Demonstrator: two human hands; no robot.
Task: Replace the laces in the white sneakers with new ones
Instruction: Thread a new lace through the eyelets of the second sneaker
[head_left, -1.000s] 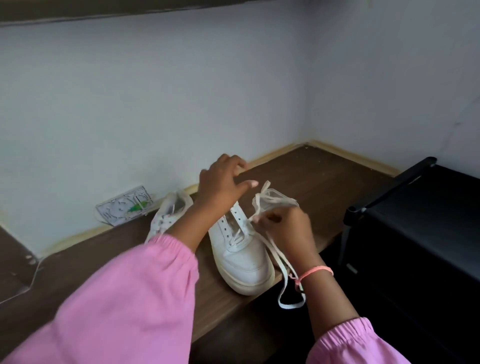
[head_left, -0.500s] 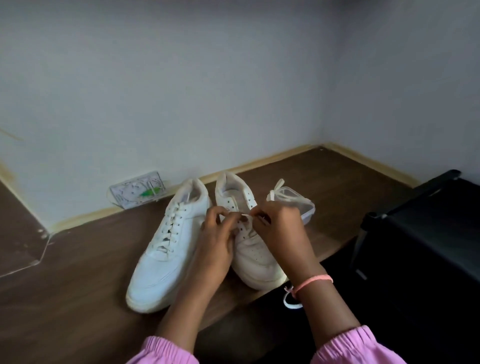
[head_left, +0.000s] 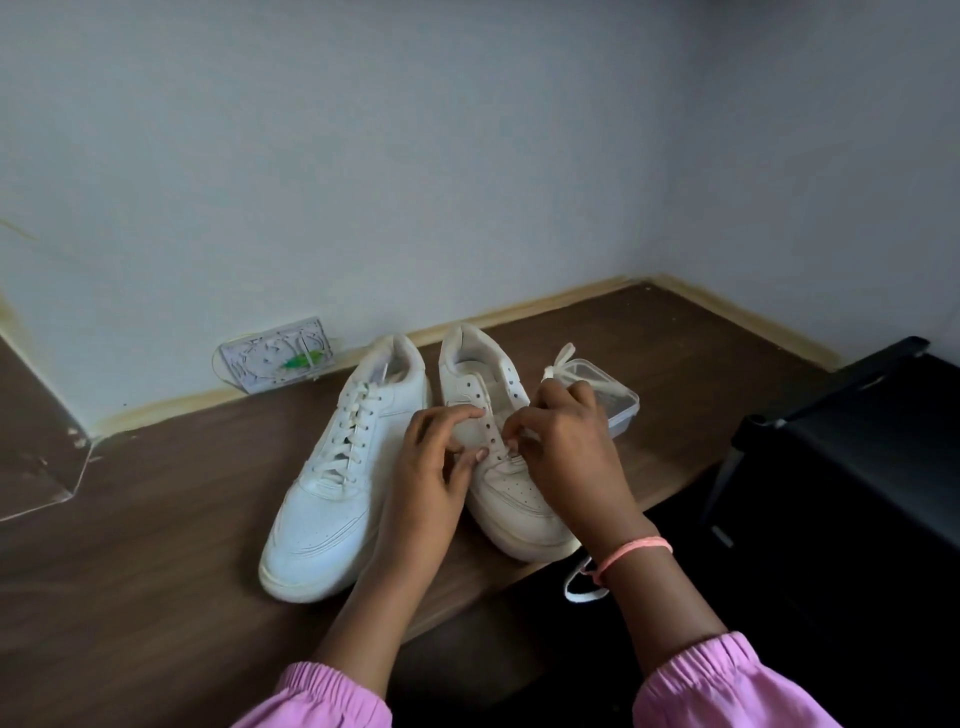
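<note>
White lace (head_left: 511, 457) sits pinched in both my grips, left hand (head_left: 434, 467) and right hand (head_left: 563, 457), over the right sneaker (head_left: 511, 499) beside the laced sneaker (head_left: 332, 493); I judge its dangling tail could snag the table (head_left: 156, 571) edge.

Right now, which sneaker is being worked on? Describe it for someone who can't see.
On the brown wooden shelf by the wall stand two white sneakers. It is the right sneaker, under both hands, beside the clear plastic box. Its upper eyelets are empty; the left sneaker is fully laced.
</note>
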